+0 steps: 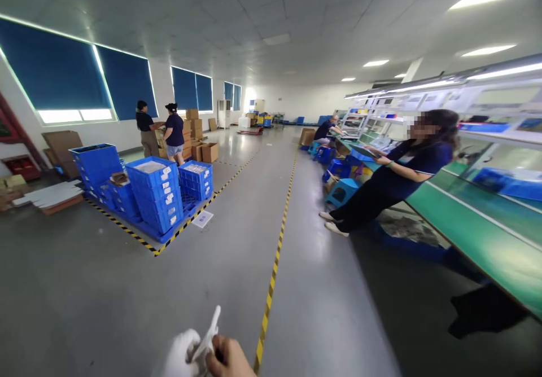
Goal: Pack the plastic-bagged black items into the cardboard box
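At the bottom of the head view, my left hand wears a white glove, and its fingers are curled in. My right hand is bare and pinches a limp white glove between thumb and fingers. One narrow end of that white piece sticks up above both hands. The hands are close together over the grey floor, and motion blur softens the left one. Where the held glove meets my left hand, the detail is hard to make out.
Stacked blue crates stand on a blue pallet at left, bordered by striped floor tape. A person holding a tablet-like object stands by the green workbench at right. Another sits beyond; two stand near cardboard boxes.
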Action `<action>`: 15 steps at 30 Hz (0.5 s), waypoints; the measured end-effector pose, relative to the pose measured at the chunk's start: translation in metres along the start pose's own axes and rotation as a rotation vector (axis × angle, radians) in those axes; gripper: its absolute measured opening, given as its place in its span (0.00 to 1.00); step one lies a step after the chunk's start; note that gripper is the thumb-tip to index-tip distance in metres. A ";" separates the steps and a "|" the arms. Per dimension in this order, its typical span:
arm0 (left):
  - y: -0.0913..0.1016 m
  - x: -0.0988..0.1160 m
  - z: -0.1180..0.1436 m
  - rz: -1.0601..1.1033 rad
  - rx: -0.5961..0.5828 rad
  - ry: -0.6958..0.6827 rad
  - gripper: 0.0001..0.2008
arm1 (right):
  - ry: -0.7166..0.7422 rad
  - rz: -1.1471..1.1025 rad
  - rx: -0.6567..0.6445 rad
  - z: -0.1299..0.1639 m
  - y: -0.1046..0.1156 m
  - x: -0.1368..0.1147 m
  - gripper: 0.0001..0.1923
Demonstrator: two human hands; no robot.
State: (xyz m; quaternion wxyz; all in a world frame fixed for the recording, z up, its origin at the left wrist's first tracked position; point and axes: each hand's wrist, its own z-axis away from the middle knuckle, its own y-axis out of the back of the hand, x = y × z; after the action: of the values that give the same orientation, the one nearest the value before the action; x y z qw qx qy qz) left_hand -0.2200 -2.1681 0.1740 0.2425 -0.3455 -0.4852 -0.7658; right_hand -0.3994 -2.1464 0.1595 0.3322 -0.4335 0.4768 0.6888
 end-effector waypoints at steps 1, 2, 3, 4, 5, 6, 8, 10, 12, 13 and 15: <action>-0.003 0.008 -0.012 -0.076 0.016 -0.001 0.15 | 0.013 0.025 -0.014 -0.010 0.014 -0.001 0.15; -0.006 0.016 -0.024 -0.130 0.032 -0.008 0.13 | 0.023 0.056 -0.016 -0.020 0.027 -0.001 0.14; -0.009 0.023 -0.034 -0.162 0.045 -0.011 0.11 | 0.029 0.086 -0.013 -0.028 0.039 -0.001 0.13; -0.012 0.028 -0.044 -0.177 0.053 -0.013 0.10 | 0.028 0.110 -0.003 -0.036 0.050 0.001 0.13; -0.014 0.033 -0.053 -0.188 0.060 -0.014 0.10 | 0.023 0.122 0.008 -0.044 0.060 0.003 0.13; -0.016 0.036 -0.062 -0.204 0.066 -0.018 0.11 | 0.014 0.122 0.022 -0.051 0.069 0.007 0.13; -0.020 0.042 -0.081 -0.231 0.072 -0.032 0.16 | -0.002 0.090 0.064 -0.064 0.085 0.017 0.13; -0.024 0.050 -0.102 -0.251 0.062 -0.023 0.20 | -0.013 0.045 0.105 -0.075 0.101 0.029 0.14; -0.027 0.062 -0.128 -0.268 0.033 -0.009 0.19 | -0.030 0.023 0.149 -0.086 0.118 0.042 0.16; -0.029 0.069 -0.143 -0.270 0.006 -0.015 0.18 | -0.041 0.012 0.171 -0.093 0.126 0.048 0.18; -0.031 0.084 -0.175 -0.248 -0.063 -0.068 0.14 | -0.056 -0.020 0.207 -0.106 0.144 0.062 0.21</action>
State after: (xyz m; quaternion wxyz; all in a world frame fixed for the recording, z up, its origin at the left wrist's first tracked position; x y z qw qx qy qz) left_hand -0.3475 -2.3175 0.1692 0.1185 -0.3161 -0.5078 -0.7925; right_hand -0.5205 -2.2905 0.1380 0.3954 -0.3821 0.5316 0.6442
